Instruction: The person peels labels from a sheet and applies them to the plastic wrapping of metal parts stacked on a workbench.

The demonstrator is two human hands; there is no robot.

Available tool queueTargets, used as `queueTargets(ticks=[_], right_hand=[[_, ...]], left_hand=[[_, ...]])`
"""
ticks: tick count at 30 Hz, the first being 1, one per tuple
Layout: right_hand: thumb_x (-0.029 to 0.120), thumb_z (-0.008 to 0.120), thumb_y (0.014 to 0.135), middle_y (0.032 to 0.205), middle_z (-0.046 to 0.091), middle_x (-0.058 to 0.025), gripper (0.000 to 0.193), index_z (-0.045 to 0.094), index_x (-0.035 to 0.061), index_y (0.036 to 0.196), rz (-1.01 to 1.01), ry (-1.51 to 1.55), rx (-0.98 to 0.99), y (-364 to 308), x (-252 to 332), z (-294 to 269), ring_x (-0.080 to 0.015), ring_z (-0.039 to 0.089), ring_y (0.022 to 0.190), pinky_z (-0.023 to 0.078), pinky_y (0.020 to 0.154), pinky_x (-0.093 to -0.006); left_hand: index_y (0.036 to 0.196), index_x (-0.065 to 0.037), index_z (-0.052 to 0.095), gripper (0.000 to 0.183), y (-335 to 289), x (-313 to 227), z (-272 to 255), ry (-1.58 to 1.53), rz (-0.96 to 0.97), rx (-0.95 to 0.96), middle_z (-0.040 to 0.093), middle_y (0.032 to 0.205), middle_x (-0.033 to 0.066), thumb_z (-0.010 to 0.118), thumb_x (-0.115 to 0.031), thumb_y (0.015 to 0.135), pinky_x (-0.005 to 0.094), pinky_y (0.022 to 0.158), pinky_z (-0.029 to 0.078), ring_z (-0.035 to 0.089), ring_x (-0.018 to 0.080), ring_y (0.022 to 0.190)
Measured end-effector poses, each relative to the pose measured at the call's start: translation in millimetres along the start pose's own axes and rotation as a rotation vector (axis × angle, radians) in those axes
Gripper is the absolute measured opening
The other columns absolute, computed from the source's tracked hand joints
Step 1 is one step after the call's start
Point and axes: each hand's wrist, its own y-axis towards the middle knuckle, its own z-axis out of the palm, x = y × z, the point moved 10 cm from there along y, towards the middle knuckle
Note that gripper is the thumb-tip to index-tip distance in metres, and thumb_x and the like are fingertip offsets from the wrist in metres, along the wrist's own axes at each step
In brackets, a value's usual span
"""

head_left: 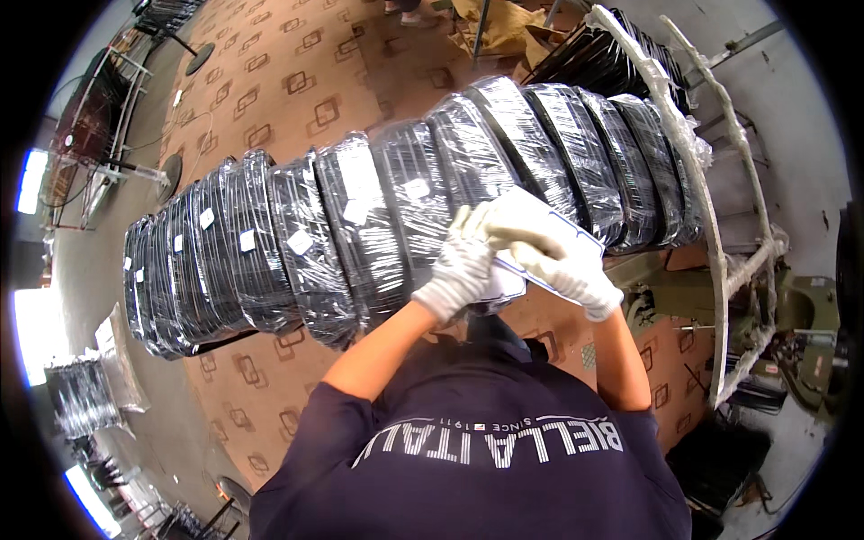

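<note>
From where I stand, white blue-edged sheets (pixel 506 285) sit between the gloved left hand (pixel 459 273), its grip unclear, and the right hand (pixel 560 265), clamped on them. Judged light, thin, easily creased; best held by edges. No legible print. Beyond both hands: film-wrapped bundles (pixel 373 265), unreadable white tags (pixel 301 241). Nearer: shirt (pixel 477 504), white lettering.

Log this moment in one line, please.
gloved right hand: holding white blue-edged sheets | gloved left hand: at sheets, grip unclear | in front: plastic-wrapped black bundles
</note>
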Motion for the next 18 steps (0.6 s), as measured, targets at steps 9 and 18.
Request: queueTargets(ticks=[9, 18], right_hand=[[0.037, 0.073, 0.063, 0.138, 0.026, -0.0253, 0.093, 0.026, 0.007, 0.138, -0.054, -0.647, -0.262, -29, -114, -46, -0.0423, 0.023, 0.129, 0.016, 0.107, -0.0505], [0.041, 0.07, 0.055, 0.126, 0.039, -0.0224, 0.105, 0.02, 0.0034, 0.14, 0.114, -0.629, -0.357, -6, -115, -69, -0.0378, 0.035, 0.117, 0.022, 0.103, -0.047]], left_hand=[[0.122, -0.014, 0.055, 0.053, 11, 8, -21, -0.24, -0.296, -0.202, 0.05, 0.122, 0.0117, 0.054, -0.004, 0.069, 0.0397, 0.102, 0.033, 0.045, 0.028, 0.118], [0.126, -0.004, 0.05, 0.057, 1, 59, -33, -0.753, -0.457, -0.325, 0.052, 0.127, 0.0076, 0.041, 0.012, 0.072, 0.0286, 0.103, 0.03, 0.047, 0.017, 0.117]])
